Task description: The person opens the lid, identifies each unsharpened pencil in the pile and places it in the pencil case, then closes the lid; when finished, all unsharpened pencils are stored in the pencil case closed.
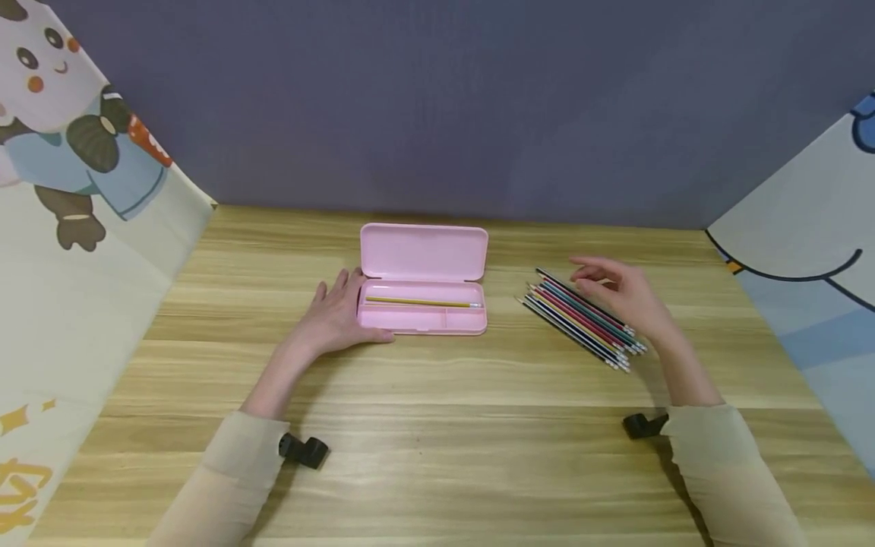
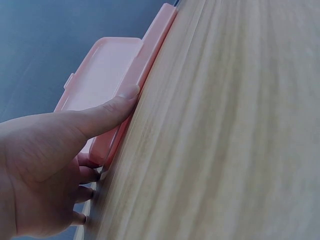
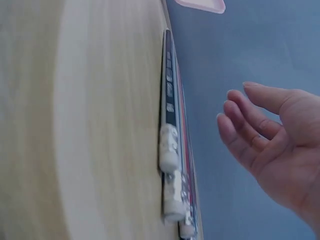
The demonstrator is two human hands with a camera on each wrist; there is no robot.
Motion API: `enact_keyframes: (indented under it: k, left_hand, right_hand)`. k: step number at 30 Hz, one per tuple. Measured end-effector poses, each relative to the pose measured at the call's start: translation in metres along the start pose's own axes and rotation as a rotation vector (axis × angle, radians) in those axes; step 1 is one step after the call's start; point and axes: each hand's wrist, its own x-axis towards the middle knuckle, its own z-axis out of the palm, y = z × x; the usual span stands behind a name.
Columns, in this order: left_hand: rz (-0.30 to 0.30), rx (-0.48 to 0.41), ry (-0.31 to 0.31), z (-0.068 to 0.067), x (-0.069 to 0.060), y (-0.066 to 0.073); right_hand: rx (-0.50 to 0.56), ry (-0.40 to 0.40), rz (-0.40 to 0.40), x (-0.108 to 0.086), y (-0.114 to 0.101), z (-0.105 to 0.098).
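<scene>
An open pink pencil case (image 1: 424, 332) lies on the table, its lid (image 1: 424, 252) tilted back on the far side. One yellow pencil (image 1: 424, 302) rests in its long back compartment. My left hand (image 1: 336, 315) holds the case's left end, thumb (image 2: 112, 112) along the front edge and fingers around the side. To the right, a bundle of pencils (image 1: 574, 319) in several colours lies slantwise, white erasers toward me. Just above the far right side of this bundle hovers my right hand (image 1: 625, 292), fingers loosely bent. Nothing shows between its fingers in the right wrist view.
The wood-grain table (image 1: 417, 456) runs up to a dark grey-blue panel (image 1: 437, 106) at the back. Cartoon-printed sheets (image 1: 123, 273) hang along both sides. A small black device (image 1: 304, 450) is strapped at each sleeve cuff.
</scene>
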Motion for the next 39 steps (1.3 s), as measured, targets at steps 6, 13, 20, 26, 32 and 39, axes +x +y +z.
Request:
enact_keyframes:
  k: [6, 13, 20, 26, 32, 39]
  left_hand:
    - [0.001, -0.003, -0.003, -0.001, 0.000, 0.000]
    - [0.004, -0.003, -0.005, -0.001, 0.001, 0.001]
    - [-0.002, -0.002, 0.000, -0.002, -0.001, 0.001]
    - [-0.012, -0.004, -0.012, -0.002, -0.002, 0.001]
    - [-0.013, -0.009, -0.017, -0.003, -0.002, 0.002]
    - [-0.010, -0.005, -0.009, -0.002, -0.002, 0.001]
  right_hand:
    - [-0.076, -0.052, 0.031, -0.001, 0.008, -0.011]
    - [-0.085, -0.191, 0.027, -0.008, 0.025, -0.029]
    - [-0.022, -0.285, 0.049, -0.008, 0.038, -0.035]
    - [0.002, -0.305, 0.045, -0.009, 0.044, -0.035]
    - [0.018, -0.306, 0.052, -0.009, 0.045, -0.036]
    - [-0.010, -0.297, 0.052, -0.007, 0.047, -0.035]
